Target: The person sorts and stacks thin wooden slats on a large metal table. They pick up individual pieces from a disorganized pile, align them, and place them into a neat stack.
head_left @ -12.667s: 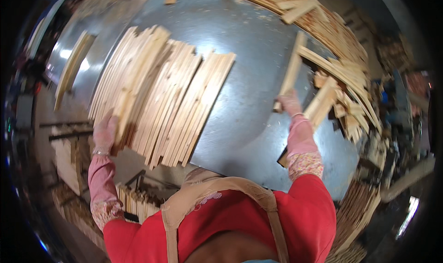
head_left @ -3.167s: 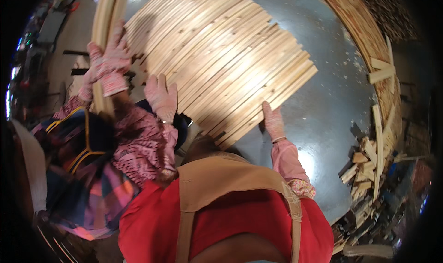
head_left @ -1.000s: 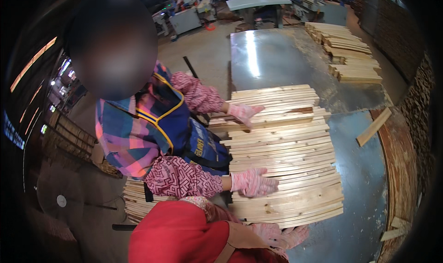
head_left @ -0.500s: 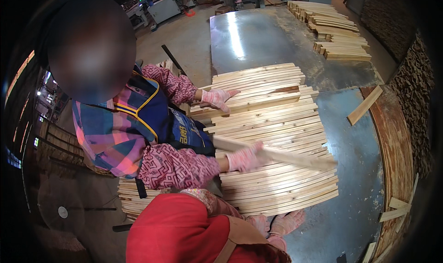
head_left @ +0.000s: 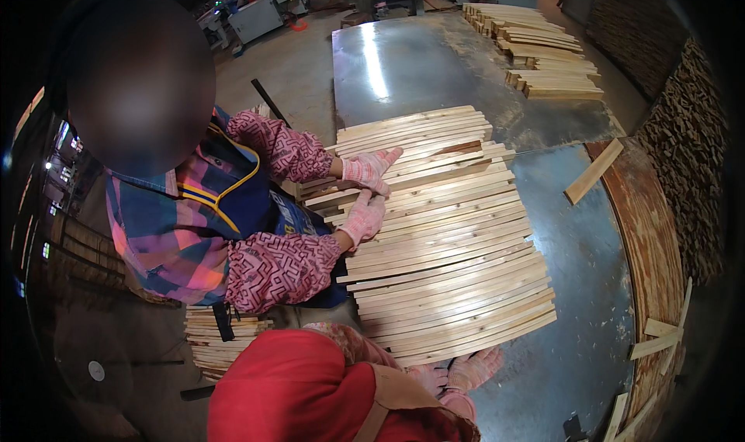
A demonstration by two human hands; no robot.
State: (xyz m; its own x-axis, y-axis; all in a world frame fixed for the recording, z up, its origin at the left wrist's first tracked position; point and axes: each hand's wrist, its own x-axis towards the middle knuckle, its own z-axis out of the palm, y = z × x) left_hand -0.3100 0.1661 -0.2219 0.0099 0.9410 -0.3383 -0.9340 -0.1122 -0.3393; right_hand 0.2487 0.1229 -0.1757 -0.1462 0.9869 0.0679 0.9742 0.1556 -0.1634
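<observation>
Near the bottom, at about 6 o'clock, the person's right hand and left hand sit close together by the near edge of the wood slats. The right fingers are spread open; I cannot tell about the left. The slats lie flat on the metal table. Farther off, at 11 o'clock, a co-worker's two gloved hands now press flat on the slats; the long stick they lifted before is down.

Dim workshop, overhead glare streak on the metal table, dark vignetted fisheye rim, bent edges, sharp centre
</observation>
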